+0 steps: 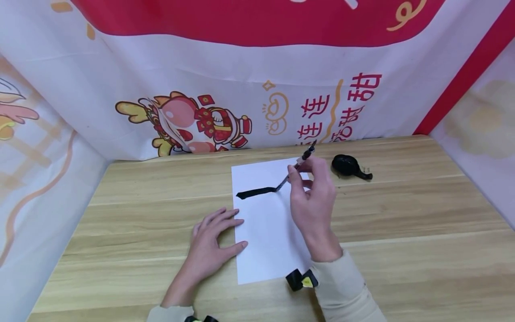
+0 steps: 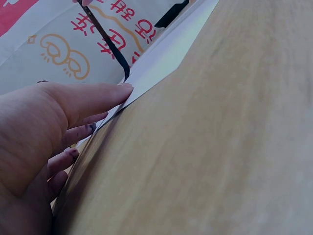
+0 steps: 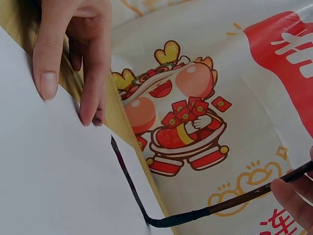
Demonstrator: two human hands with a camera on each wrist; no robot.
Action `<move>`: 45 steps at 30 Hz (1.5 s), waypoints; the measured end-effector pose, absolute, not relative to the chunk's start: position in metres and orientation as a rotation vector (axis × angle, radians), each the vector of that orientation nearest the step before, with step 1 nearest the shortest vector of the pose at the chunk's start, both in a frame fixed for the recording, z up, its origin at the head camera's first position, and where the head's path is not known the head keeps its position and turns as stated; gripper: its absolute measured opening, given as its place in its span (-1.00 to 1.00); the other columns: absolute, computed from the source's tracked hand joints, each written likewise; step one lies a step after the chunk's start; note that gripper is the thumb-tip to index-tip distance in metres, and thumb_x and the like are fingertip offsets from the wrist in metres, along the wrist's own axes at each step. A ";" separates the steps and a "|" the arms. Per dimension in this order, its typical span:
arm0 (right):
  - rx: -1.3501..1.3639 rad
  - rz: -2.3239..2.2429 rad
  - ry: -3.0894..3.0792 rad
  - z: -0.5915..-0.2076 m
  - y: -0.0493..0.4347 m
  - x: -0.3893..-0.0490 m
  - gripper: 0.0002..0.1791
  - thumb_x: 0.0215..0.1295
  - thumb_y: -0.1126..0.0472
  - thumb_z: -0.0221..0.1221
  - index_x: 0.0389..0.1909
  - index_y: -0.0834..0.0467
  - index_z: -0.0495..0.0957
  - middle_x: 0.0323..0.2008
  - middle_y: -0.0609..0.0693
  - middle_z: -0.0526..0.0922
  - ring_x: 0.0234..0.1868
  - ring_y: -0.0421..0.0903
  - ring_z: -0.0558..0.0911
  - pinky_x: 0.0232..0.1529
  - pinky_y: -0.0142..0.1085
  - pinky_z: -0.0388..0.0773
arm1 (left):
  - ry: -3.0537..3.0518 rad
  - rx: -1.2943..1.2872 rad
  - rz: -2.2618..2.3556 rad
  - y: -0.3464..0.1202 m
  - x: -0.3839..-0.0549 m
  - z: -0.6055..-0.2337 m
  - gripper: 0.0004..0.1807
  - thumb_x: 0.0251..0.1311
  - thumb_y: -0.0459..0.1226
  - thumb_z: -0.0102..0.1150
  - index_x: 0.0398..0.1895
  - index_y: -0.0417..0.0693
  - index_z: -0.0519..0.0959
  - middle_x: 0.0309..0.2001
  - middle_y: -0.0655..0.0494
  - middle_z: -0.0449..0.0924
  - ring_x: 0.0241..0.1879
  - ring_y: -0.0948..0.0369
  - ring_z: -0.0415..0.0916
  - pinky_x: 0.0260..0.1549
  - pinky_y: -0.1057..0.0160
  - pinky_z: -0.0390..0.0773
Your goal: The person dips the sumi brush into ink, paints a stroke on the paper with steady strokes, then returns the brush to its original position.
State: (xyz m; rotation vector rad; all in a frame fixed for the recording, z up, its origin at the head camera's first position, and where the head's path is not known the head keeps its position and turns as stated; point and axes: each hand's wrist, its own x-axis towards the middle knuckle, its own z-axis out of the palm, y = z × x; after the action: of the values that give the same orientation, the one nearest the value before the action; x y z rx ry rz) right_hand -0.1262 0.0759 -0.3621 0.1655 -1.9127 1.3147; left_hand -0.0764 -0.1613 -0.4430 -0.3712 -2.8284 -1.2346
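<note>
A sheet of white paper (image 1: 265, 241) lies on the wooden table, with a thick black stroke (image 1: 257, 192) running across its upper part. My right hand (image 1: 313, 205) pinches a writing brush (image 3: 234, 201) between thumb and fingers. The dark brush tip touches the paper at the stroke's right end, its bristles bent in the right wrist view. Along the paper's left edge, my left hand (image 1: 211, 246) rests with fingers spread. Its thumb (image 2: 105, 95) and fingertips touch the sheet's margin.
A round black dish with a short handle (image 1: 346, 165) sits on the table right of the paper. Behind the wooden table (image 1: 422, 268) hangs a printed white and red cloth (image 1: 225, 58). More cloth covers both sides.
</note>
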 end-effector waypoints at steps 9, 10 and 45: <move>0.143 1.311 -1.913 -0.361 0.080 -0.127 -0.82 0.44 0.40 0.32 -0.03 0.35 0.56 -0.11 0.25 0.69 -0.09 0.05 0.77 -0.21 -0.63 0.63 | -2.825 -0.368 -1.230 -0.161 -0.076 -0.443 -0.48 0.12 -0.08 0.63 0.20 0.22 0.75 0.50 0.21 0.55 0.62 -0.07 0.25 0.48 -0.38 -0.02; 0.141 1.307 -1.917 -0.361 0.081 -0.127 -0.81 0.45 0.40 0.31 -0.02 0.35 0.56 -0.11 0.25 0.69 -0.09 0.05 0.77 -0.20 -0.63 0.64 | -2.826 -0.368 -1.227 -0.161 -0.076 -0.443 -0.48 0.12 -0.08 0.63 0.20 0.22 0.75 0.50 0.21 0.55 0.62 -0.07 0.25 0.48 -0.38 -0.01; 0.053 1.275 -1.912 -0.358 0.100 -0.130 -0.81 0.48 0.40 0.29 0.00 0.37 0.55 -0.08 0.27 0.67 -0.08 0.04 0.75 -0.18 -0.65 0.60 | -2.838 -0.370 -1.234 -0.162 -0.076 -0.441 -0.48 0.15 -0.07 0.62 0.21 0.24 0.74 0.51 0.22 0.55 0.63 -0.07 0.23 0.47 -0.36 0.00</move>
State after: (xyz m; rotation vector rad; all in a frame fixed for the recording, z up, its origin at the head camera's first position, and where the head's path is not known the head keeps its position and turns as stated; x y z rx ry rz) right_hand -0.1297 0.0998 -0.3577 0.0533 -1.9122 1.2754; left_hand -0.0761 -0.1616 -0.4412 -0.3700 -2.8378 -1.2343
